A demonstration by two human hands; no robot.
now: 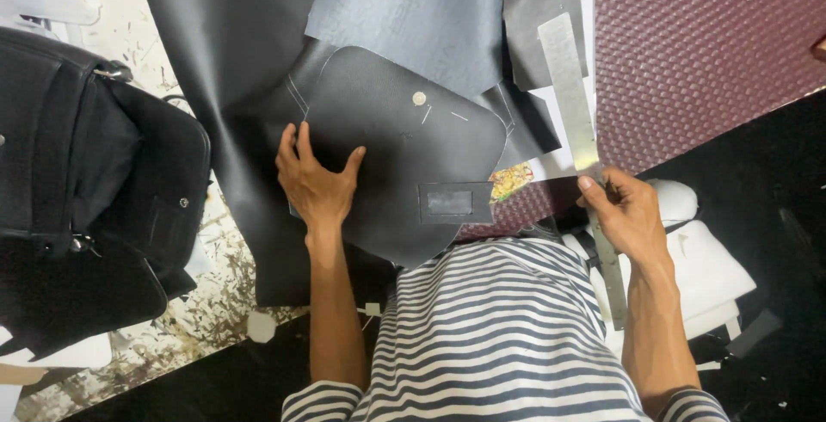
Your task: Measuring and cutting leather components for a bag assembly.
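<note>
Head view: left hand (317, 183) lies flat and spread on the left edge of the black rounded-corner leather panel (404, 142), pressing it down, fingers splayed, nothing clasped in its grip. Right hand (628, 211) has its grip pinched on the long flat steel ruler (570, 86), thumb on top near the ruler's middle; ruler sits just right of the panel, running diagonally away from the body, not touching the panel as far as I can tell

Landmark = the panel. On it: small round metal stud (419, 98) near its centre, two pale chalk-like ticks beside the stud, a small rectangular window patch (454, 203) at its near edge. Under it, a large black leather sheet (232, 69) runs off to its left; grey leather sheet (404, 9) beyond it; maroon textured sheet (697, 43) to its right. Black bag (86, 181) well left of it, on the speckled counter (202, 314)

Risks, my read:
- Panel is held on one side only; dragging the ruler across could swing or slide the free right side on the slick sheet beneath
- Ruler held at one point, so the far end may pivot and any line off it would skew
- Ruler edge or stud can scuff the leather face
- Loose stacked sheets may creep together with the panel
</note>
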